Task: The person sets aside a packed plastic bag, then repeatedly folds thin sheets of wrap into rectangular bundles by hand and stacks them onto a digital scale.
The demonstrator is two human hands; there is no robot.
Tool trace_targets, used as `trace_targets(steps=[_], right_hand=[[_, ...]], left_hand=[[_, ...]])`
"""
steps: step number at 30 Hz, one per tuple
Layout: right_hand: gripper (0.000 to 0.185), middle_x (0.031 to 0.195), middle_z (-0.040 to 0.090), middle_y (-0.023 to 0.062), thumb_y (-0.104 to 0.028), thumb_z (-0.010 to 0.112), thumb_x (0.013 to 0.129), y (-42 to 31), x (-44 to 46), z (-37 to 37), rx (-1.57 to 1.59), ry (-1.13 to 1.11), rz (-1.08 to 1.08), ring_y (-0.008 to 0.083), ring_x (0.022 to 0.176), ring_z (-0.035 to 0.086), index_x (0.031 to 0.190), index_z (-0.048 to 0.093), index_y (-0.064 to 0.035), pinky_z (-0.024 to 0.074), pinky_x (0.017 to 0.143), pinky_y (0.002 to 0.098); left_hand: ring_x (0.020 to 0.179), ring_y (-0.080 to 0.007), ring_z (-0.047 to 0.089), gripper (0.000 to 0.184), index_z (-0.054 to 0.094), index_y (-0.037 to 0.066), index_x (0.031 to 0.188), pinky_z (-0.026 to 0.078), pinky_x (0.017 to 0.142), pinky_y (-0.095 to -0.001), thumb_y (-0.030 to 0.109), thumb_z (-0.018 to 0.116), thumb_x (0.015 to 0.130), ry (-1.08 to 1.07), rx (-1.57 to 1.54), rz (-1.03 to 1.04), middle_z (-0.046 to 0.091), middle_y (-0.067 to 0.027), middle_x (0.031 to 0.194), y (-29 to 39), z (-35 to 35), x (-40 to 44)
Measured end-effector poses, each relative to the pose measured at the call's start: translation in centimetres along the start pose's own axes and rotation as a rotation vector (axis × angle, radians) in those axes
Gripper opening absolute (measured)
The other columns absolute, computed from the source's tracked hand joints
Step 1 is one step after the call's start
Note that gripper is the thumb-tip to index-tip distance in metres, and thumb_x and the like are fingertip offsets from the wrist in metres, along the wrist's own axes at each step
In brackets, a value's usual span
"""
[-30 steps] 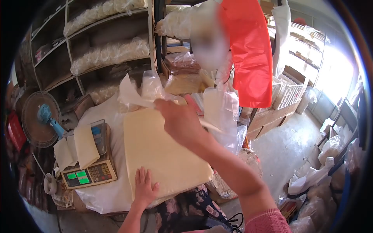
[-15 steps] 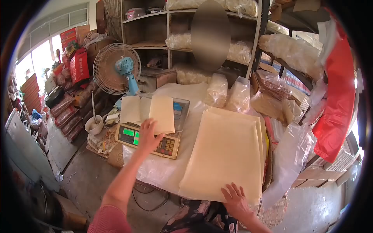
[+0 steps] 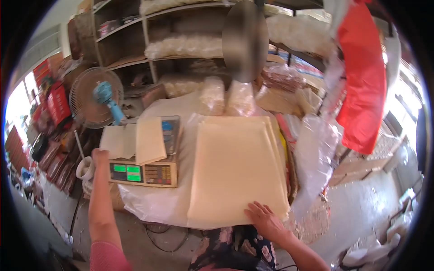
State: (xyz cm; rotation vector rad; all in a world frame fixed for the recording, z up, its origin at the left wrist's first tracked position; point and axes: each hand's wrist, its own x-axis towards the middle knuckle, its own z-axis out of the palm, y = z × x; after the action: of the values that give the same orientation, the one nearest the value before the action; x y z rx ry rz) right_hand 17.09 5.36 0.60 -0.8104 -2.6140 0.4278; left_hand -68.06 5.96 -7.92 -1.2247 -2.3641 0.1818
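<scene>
My left hand is closed at the lower left corner of a folded cream sheet, its fingertips partly hidden. That sheet lies on the left of a digital scale with lit green displays. Beside it, a second folded cream sheet rests on the scale's metal pan. A stack of large, thin cream sheets lies flat to the right of the scale. My right hand rests open on the stack's near right corner, fingers stretched out.
A blue-and-grey fan and a white cup with a stick stand at left. Filled clear bags stand behind the stack, before shelves of more bags. Red plastic hangs at right.
My left hand has moved from the right folded sheet to the left sheet's outer corner. My right hand stays on the stack. The view has turned to the right.
</scene>
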Motion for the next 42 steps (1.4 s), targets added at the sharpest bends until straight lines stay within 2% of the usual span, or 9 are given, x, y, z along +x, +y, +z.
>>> trace_targets(steps=[2,5,12,18,22,25,27,31,42], right_hand=[[0.046,0.127,0.049,0.0179,-0.003,0.057,0.075,0.6,-0.5,-0.2,-0.045,0.048,0.035,0.0374,0.124,0.043,0.121,0.053,-0.0062,0.0358,0.1,0.0529],[0.047,0.127,0.049,0.0189,-0.005,0.056,0.076,0.9,-1.3,-0.6,-0.134,-0.042,0.062,0.036,0.124,0.044,0.122,0.053,-0.0055,0.0368,0.1,0.0499],[0.032,0.108,0.059,0.0117,-0.014,0.052,0.08,-2.2,-1.3,-1.1,-0.312,-0.071,-0.076,0.027,0.107,0.057,0.11,0.055,-0.0039,0.0457,0.089,0.0436],[0.017,0.082,0.063,0.0096,-0.011,0.05,0.08,-5.9,-2.1,-5.8,-0.116,-0.171,-0.123,0.0304,0.073,0.065,0.095,0.053,-0.0036,0.0513,0.061,0.0393],[0.019,0.071,0.059,0.0137,-0.006,0.05,0.077,-5.1,1.8,-11.9,0.157,-0.413,-0.189,0.0339,0.073,0.063,0.096,0.054,-0.0089,0.049,0.063,0.0422],[0.016,0.073,0.062,0.0154,-0.01,0.055,0.077,-0.3,7.0,-10.4,-0.05,-0.194,-0.041,0.0349,0.074,0.063,0.093,0.059,-0.0091,0.0485,0.066,0.0438],[0.014,0.078,0.063,0.0164,-0.014,0.059,0.077,2.7,11.4,-9.1,-0.147,-0.172,0.118,0.035,0.079,0.063,0.089,0.063,-0.0086,0.0477,0.07,0.0457],[0.012,0.088,0.065,0.0153,-0.017,0.063,0.076,9.6,16.7,-1.6,-0.4,-0.143,0.323,0.0319,0.093,0.062,0.083,0.065,-0.0078,0.0424,0.087,0.0511],[0.029,0.114,0.057,0.0163,-0.015,0.055,0.082,10.2,17.7,1.0,-0.623,0.157,0.341,0.0329,0.115,0.05,0.11,0.059,-0.0052,0.0257,0.103,0.0607]], left_hand=[[0.087,-0.0402,0.06,0.014,0.059,0.001,0.092,0.048,0.073,-0.0478,0.009,0.054,0.083,0.497,-0.479,-0.599,0.063,-0.0205,0.091,8.7,-21.2,-7.1],[0.097,-0.0385,0.058,0.021,0.059,0.005,0.107,0.047,0.081,-0.0431,0.005,0.053,0.087,0.823,-0.701,-0.188,0.062,-0.0161,0.105,14.4,-28.0,-8.1],[0.122,-0.0282,0.049,0.045,0.055,0.005,0.122,0.036,0.106,-0.0398,-0.003,0.049,0.078,0.489,-0.913,0.885,0.054,-0.0127,0.128,36.6,-33.1,-16.0],[0.124,-0.0288,0.048,0.048,0.055,0.008,0.124,0.034,0.107,-0.0393,-0.002,0.051,0.077,0.003,-0.733,1.313,0.053,-0.0114,0.13,39.3,-32.6,-20.7],[0.126,-0.0278,0.046,0.051,0.054,0.006,0.126,0.035,0.105,-0.0367,-0.005,0.049,0.076,-0.188,-1.054,1.164,0.051,-0.0127,0.133,34.6,-35.0,-19.5],[0.125,-0.0279,0.046,0.052,0.054,0.005,0.125,0.036,0.103,-0.0351,-0.007,0.046,0.075,-0.182,-1.33,0.549,0.052,-0.0144,0.131,31.1,-35.1,-19.6],[0.123,-0.0305,0.047,0.05,0.053,0.003,0.124,0.038,0.101,-0.0352,-0.007,0.046,0.076,0.288,-1.336,0.158,0.053,-0.0165,0.127,31.0,-34.9,-20.8],[0.125,-0.0359,0.042,0.046,0.051,0.006,0.127,0.029,0.106,-0.0513,0.006,0.053,0.082,0.538,-1.027,0.712,0.047,-0.0167,0.131,35.9,-36.4,-26.3],[0.136,-0.0363,0.024,0.067,0.039,0.016,0.139,0.012,0.105,-0.0653,0.047,0.06,0.083,-0.077,-0.741,0.854,0.029,-0.0107,0.147,40.6,-32.3,-27.2]])
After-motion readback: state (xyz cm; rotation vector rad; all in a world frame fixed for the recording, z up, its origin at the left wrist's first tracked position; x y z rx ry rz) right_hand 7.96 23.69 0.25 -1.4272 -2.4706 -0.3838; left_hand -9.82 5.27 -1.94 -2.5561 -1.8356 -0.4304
